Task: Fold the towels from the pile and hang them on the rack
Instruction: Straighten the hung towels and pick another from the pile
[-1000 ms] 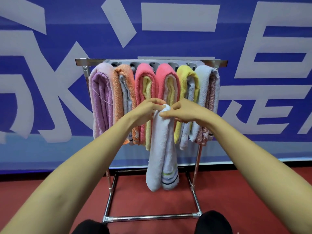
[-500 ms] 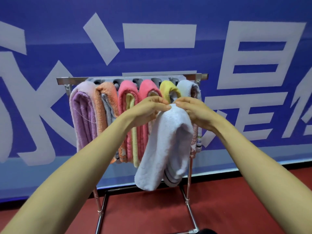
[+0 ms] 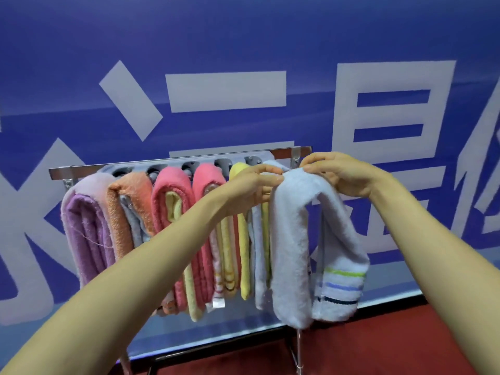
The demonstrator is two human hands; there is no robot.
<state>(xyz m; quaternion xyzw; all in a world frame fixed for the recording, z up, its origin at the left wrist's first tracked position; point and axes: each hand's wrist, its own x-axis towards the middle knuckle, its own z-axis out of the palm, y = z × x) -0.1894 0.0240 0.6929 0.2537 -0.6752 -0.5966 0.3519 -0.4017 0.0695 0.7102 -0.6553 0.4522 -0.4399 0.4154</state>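
Observation:
A folded white towel [image 3: 290, 247] with green and blue stripes near one end hangs doubled over at the right end of the metal rack [image 3: 173, 161]. My left hand [image 3: 251, 185] pinches its top fold from the left. My right hand [image 3: 341, 174] holds the top from the right, close to the rack's end bracket. Several folded towels hang on the rack: purple [image 3: 86, 234], orange [image 3: 127, 207], two pink [image 3: 173, 212], yellow [image 3: 243, 250] and a pale one partly hidden behind the white towel. Whether the white towel rests on a rack arm is hidden.
A blue banner [image 3: 243, 50] with large white characters fills the wall behind the rack. The rack's thin metal legs [image 3: 297, 347] stand on a red floor [image 3: 378, 347] at the bottom right.
Both hands carried the white towel up and to the right, from in front of the pink towels to the rack's right end. The view has moved closer and tilted up.

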